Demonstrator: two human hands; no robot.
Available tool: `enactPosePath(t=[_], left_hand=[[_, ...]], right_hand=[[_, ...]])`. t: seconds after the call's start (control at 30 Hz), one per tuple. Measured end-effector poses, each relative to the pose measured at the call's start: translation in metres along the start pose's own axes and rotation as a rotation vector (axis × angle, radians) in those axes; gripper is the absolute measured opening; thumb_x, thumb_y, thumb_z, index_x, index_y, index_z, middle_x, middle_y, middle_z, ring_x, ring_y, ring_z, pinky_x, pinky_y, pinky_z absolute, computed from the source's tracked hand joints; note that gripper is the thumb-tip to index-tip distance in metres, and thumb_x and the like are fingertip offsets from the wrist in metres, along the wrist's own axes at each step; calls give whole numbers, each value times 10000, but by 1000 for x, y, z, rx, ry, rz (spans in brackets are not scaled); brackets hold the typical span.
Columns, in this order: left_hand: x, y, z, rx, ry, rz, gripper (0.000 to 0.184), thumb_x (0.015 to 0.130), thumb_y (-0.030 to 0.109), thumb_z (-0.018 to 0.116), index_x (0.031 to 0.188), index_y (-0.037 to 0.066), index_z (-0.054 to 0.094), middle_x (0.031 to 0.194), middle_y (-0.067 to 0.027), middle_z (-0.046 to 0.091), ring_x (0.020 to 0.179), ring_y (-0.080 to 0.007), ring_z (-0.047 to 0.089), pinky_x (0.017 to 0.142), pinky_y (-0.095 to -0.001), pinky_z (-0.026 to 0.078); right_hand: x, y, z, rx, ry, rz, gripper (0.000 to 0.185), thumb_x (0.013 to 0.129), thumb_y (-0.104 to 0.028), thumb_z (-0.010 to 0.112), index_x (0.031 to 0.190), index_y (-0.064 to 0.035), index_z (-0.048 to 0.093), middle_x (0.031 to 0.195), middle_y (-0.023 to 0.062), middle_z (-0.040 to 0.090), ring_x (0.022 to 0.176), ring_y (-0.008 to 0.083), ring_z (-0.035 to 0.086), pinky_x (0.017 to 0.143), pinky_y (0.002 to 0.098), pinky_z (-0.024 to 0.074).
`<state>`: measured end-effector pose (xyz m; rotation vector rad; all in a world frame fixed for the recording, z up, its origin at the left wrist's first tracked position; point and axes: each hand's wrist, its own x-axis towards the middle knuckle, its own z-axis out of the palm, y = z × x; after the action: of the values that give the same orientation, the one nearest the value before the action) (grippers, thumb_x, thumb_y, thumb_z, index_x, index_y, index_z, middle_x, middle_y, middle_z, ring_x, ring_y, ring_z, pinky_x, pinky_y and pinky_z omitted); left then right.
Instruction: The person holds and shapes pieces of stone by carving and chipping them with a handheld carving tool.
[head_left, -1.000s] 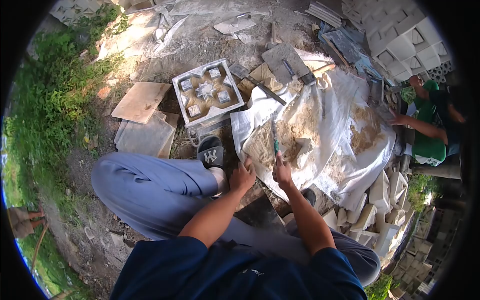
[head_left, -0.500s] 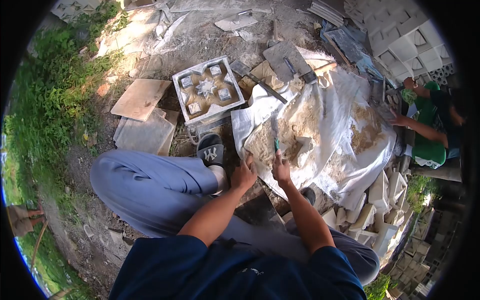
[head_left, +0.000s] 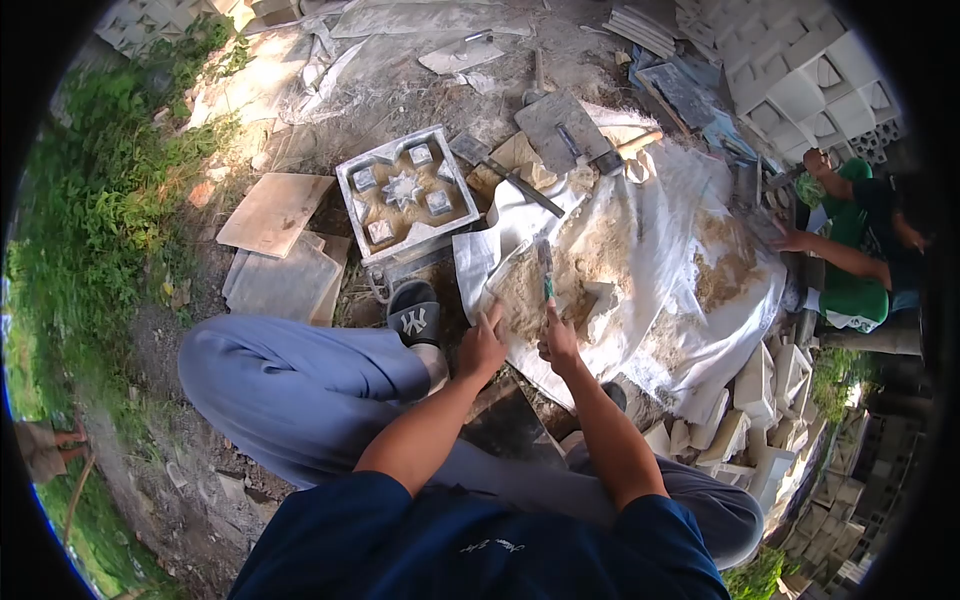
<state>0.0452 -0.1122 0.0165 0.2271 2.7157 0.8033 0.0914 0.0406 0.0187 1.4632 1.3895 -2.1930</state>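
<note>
My right hand (head_left: 560, 343) is closed round the green handle of a narrow trowel (head_left: 544, 260), its blade pointing away from me over a heap of sandy powder (head_left: 595, 245). The powder lies on a white woven sack sheet (head_left: 655, 300). At the near left edge of that sheet, my left hand (head_left: 482, 348) has its fingers curled and pinched on the sheet's edge. A square metal mould (head_left: 450, 232) with a raised star and small square blocks inside stands beyond my left hand, sandy material between its raised parts.
Flat boards (head_left: 275, 214) lie left of the mould. A steel float (head_left: 562, 130) and a long-handled tool (head_left: 527, 188) rest beyond the sheet. Pale cast blocks (head_left: 755, 385) are piled at right. Another person's hand (head_left: 795, 238) works at the far right. My sandalled foot (head_left: 414, 315) is beside the mould.
The view has shifted slightly, so the mould and boards appear a little further left and lower. Both hands stay nearly in place, the trowel still over the powder.
</note>
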Motion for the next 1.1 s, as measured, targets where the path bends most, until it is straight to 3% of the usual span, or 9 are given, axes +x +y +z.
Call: enactPosePath(t=[0.27,0.47,0.7,0.73,0.8,0.83,0.9,1.03,1.1], left_hand=[[-4,-4,-6,-95,-117,199,380,929,339,506,1131,22,445,764,-302,625,707,-503,606,616,-586,482],[-6,-2,23,-127,18,32,338,944,339,501,1060,26,445,705,-289,615,675,-512,591,589,-592,463],[4,6,0,-110,-77,58,320,933,303,534,1019,13,428,716,-302,613,666,-512,588,575,-582,459],[5,1,11,-137,-12,66,320,933,295,532,1029,6,435,735,-299,618,673,-508,591,576,-579,462],[4,-5,23,-168,53,76,320,933,288,529,1040,-1,441,753,-297,623,679,-504,594,577,-576,466],[4,-9,24,-168,37,81,323,935,288,519,1081,7,455,776,-290,629,686,-500,596,586,-578,470],[7,-8,23,-169,29,88,333,938,289,509,1121,14,468,799,-283,634,693,-496,597,595,-579,474],[4,-9,16,-110,-10,89,347,931,280,507,1211,76,484,848,-281,637,705,-480,609,607,-572,486],[4,-13,18,-101,-19,112,350,927,277,512,1224,95,483,858,-283,636,707,-476,614,610,-570,489]], right_hand=[[2,7,5,17,42,-133,543,908,-584,522,625,-177,300,476,-75,248,347,76,256,323,264,176],[4,8,18,188,-35,-275,460,935,-536,513,708,-167,358,478,-76,262,346,63,257,320,255,178],[15,18,17,196,-92,-292,470,946,-523,500,669,-163,380,471,-67,257,344,80,235,328,271,155],[24,30,19,-34,33,-589,500,945,-536,492,643,-149,396,470,-64,268,341,90,251,327,282,170],[29,35,18,-162,197,-385,582,927,-573,494,586,-106,431,469,-47,310,337,125,312,326,312,223],[25,30,14,-254,206,-56,596,910,-599,502,574,-114,412,471,-40,333,343,120,343,323,307,241],[17,25,15,-218,189,25,595,890,-628,510,576,-138,389,470,-50,324,341,109,331,317,292,226],[21,23,12,-145,143,6,585,900,-621,497,573,-157,358,471,-55,320,342,101,329,315,284,219],[25,31,10,-98,116,-188,638,917,-603,481,640,-29,496,473,11,364,409,121,404,384,327,315]])
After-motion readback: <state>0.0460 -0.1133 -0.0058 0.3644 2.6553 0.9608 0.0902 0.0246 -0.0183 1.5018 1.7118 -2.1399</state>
